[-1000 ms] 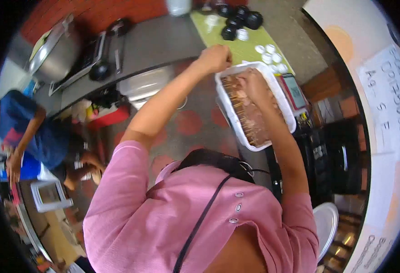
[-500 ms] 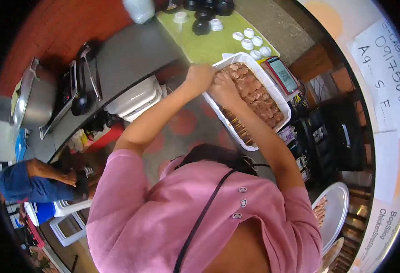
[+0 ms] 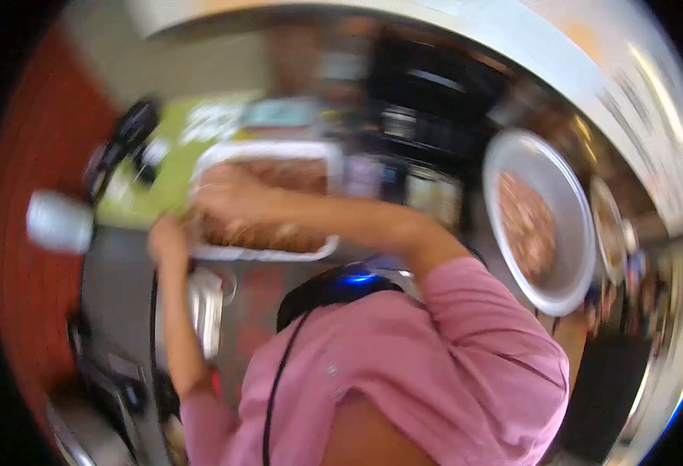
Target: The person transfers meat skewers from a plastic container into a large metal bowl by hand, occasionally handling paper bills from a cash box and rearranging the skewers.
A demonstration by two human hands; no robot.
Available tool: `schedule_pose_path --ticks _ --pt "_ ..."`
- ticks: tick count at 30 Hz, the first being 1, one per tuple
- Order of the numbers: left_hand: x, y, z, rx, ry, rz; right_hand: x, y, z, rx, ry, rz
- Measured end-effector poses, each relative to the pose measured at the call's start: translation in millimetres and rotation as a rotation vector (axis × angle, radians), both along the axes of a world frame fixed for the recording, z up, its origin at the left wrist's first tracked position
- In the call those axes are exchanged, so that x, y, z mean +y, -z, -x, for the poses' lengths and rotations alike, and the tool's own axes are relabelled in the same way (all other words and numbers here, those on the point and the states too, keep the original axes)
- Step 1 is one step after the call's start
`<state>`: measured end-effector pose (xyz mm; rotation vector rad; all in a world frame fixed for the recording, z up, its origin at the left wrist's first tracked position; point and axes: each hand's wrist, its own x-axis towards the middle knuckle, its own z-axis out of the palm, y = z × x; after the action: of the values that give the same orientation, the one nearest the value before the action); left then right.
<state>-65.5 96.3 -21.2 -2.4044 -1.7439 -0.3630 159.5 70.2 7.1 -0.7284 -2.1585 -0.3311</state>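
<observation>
A white rectangular tub (image 3: pixel 334 167) holds pieces of raw meat (image 3: pixel 295 177), with several skewer-like sticks along its near side. My right hand (image 3: pixel 229 194) is over the tub's left end, at the meat; motion blur smears its fingers. Just outside the tub's lower left corner is my left hand (image 3: pixel 169 239), also blurred. Whether it grips the rim or something thin, I cannot make out.
A green board (image 3: pixel 151 206) lies beyond the tub, with white cups (image 3: pixel 209 120) and black containers (image 3: pixel 143 116) on it. To the right stands a large metal basin (image 3: pixel 574 217) with pinkish meat (image 3: pixel 524 225). White containers (image 3: pixel 206 311) sit below the counter edge.
The view has swung round to the right, bringing the metal basin fully into sight. My left hand has come away from my right and sits lower, at the tub's corner.
</observation>
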Motion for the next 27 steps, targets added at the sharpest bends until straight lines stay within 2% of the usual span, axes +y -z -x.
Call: schedule_pose_path --ticks 1,2,3,4,5,6,7,8,9,10,11,12,13,14,15,16,17,18,19,20,21,22,23,25,27 --pt "-0.6 -16.0 2.5 -0.082 0.018 -0.061 4.5 -8.3 -7.7 0.007 0.122 -0.126" --pt "1.9 -40.5 -2.3 -0.101 0.009 0.030 7.9 -22.5 -16.7 0.124 0.167 -0.066" --pt "10.0 -50.2 -3.1 -0.143 0.072 -0.054 6.3 -33.5 -28.6 0.406 0.156 0.113" --pt "36.4 -45.9 10.3 -0.219 0.223 -0.100 -14.6 -59.1 -54.0 0.512 0.176 0.129" --pt "49.0 -58.8 8.6 -0.102 0.204 -0.116 -34.6 -83.4 -75.1 0.620 0.165 0.139" --pt "29.6 -92.9 -16.9 -0.095 0.306 -0.200 -51.4 -97.4 -101.0 0.621 0.221 0.006" --pt "42.3 -104.5 -17.2 -0.142 0.369 -0.164 -65.8 -112.3 -126.7 0.616 0.256 -0.122" --pt "53.5 -115.3 -18.6 -0.201 0.374 -0.134 -90.7 -132.1 -155.9 0.601 0.255 -0.149" --pt "55.9 -133.6 -32.3 -0.250 0.398 -0.122 -127.4 -152.3 -182.7 0.591 0.351 -0.162" --pt "58.0 -152.4 -47.3 -0.302 0.421 -0.109 -163.1 -168.1 -205.4 0.645 0.383 -0.081" --pt "64.4 -169.7 -64.5 -0.320 0.491 -0.100 -200.2 -180.5 -228.7 0.585 0.521 -0.015" --pt "69.0 -182.7 -84.9 -0.340 0.559 -0.087 -226.0 -185.8 -250.7 0.693 0.577 0.016" --pt "75.6 -190.3 -111.5 -0.399 0.615 -0.004 -257.9 -193.7 -270.6 0.672 0.686 0.064" --pt "96.9 -191.5 -135.9 -0.463 0.671 0.010 -288.8 -199.0 -289.8 0.509 0.825 -0.092" --pt "94.5 -197.5 -174.4 -0.493 0.783 0.033 -315.8 -202.0 -305.0 0.531 0.959 -0.048" --pt "97.1 -200.5 -215.4 -0.542 0.911 0.086 -348.0 -206.4 -315.4 0.666 1.002 0.122" --pt "80.4 -209.6 -262.2 -0.382 0.976 -0.036 -372.8 -212.6 -320.7 0.553 1.122 0.093" --pt "81.3 -195.3 -312.8 -0.583 0.967 0.165 -394.5 -213.4 -327.5 0.731 1.159 0.222" --pt "35.3 -201.0 -363.4 -0.562 1.057 0.017 -414.7 -206.1 -343.8 0.640 1.321 0.245" --pt "4.5 -203.6 -410.7 -0.570 1.022 0.326 -438.1 -197.1 -365.0 0.441 1.508 0.277" --pt "-29.3 -203.2 -455.3 -0.571 1.109 0.387 -458.0 -171.6 -400.9 0.361 1.543 0.139" --pt "-62.2 -198.7 -494.7 -0.577 1.294 0.426 -475.5 -164.6 -412.8 0.348 1.629 0.201" --pt "-90.9 -194.0 -535.2 -0.516 1.398 0.543 -491.7 -151.0 -429.1 0.438 1.628 0.260" --pt "-156.3 -170.7 -596.9 -0.539 1.604 0.574 -517.2 -125.1 -454.3 0.531 1.623 0.318" --pt "-209.3 -149.0 -648.2 -0.325 1.724 0.733 -534.6 -104.2 -473.5 0.710 1.631 0.476"
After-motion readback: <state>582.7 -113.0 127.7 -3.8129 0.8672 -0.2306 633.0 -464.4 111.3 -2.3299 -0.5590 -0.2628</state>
